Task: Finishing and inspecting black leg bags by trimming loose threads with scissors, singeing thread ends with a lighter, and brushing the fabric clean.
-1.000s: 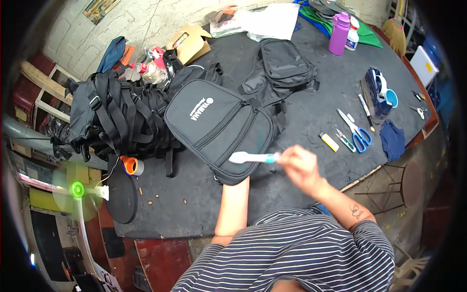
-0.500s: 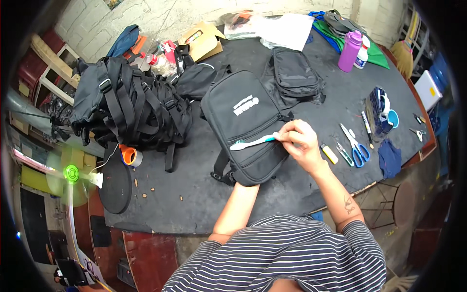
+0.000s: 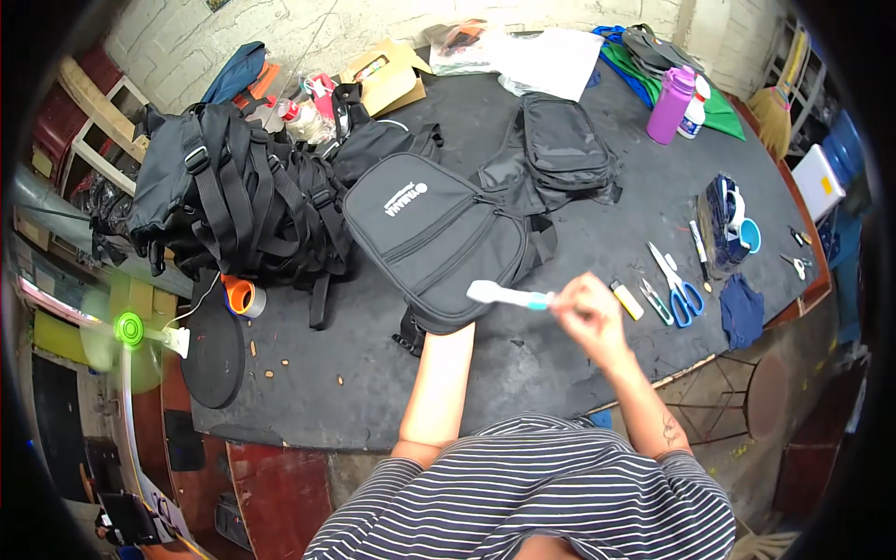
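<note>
A white-and-teal toothbrush (image 3: 509, 296) is pinched by its handle in my right hand (image 3: 590, 313), its bristle end pointing left near the bag's lower right edge. The black zippered bag (image 3: 439, 233), with white printing and two zip lines across its front, is tilted over the table. My left forearm (image 3: 441, 373) runs up behind the bag, which hides that hand and its fingers. Just beyond lies another black bag (image 3: 565, 140), its pocket side up.
Strapped black bags (image 3: 233, 196) are heaped at left, near an orange tape roll (image 3: 243, 297). At right lie blue-handled scissors (image 3: 681, 294), small snips (image 3: 657, 301), a yellow lighter (image 3: 627, 301) and a tape dispenser (image 3: 723, 219). A purple bottle (image 3: 672, 105) stands at the back. A fan (image 3: 131, 329) spins at left.
The bag has shifted left and leans flatter. My right hand has moved down with the toothbrush, whose head has left the bag's front middle for its lower right edge.
</note>
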`<state>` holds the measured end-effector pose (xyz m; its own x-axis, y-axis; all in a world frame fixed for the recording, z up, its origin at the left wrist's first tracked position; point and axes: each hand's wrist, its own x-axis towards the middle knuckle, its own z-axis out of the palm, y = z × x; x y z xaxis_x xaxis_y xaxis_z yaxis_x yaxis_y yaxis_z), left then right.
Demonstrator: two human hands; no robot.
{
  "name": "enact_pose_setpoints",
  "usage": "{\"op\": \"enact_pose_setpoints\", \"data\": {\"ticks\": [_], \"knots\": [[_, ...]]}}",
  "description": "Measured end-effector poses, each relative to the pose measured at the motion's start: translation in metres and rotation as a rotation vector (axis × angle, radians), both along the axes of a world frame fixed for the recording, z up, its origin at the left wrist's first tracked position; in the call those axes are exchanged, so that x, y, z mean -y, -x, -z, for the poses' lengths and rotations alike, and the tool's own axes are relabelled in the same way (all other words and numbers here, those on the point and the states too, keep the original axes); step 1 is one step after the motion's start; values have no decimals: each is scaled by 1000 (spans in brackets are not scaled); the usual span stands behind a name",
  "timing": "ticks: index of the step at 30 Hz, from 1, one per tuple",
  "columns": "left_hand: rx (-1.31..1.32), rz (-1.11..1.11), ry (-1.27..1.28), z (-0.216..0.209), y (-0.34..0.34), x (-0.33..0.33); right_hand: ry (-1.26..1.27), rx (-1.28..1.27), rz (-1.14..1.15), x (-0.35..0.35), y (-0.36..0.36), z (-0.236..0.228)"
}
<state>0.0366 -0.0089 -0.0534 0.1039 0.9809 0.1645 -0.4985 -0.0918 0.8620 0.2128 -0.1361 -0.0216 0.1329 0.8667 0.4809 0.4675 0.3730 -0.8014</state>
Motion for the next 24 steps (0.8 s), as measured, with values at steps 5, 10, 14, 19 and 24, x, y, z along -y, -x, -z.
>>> {"op": "enact_pose_setpoints", "data": {"ticks": [5, 10, 14, 19, 24], "knots": [[187, -28, 97, 1, -5, -1, -67, 2, 86, -8, -1, 6], [372, -55, 195, 0, 17, 4, -131, 127, 276, -9, -13, 20], [534, -45, 274, -3, 11, -5, 262, 578, 692, 7, -107, 73], [326, 134, 241, 78, -11, -43, 171, -490, 10, -7, -29, 23], [-127, 333, 152, 173, 3, -46, 503, -1136, -576, -65, 35, 9]]}}
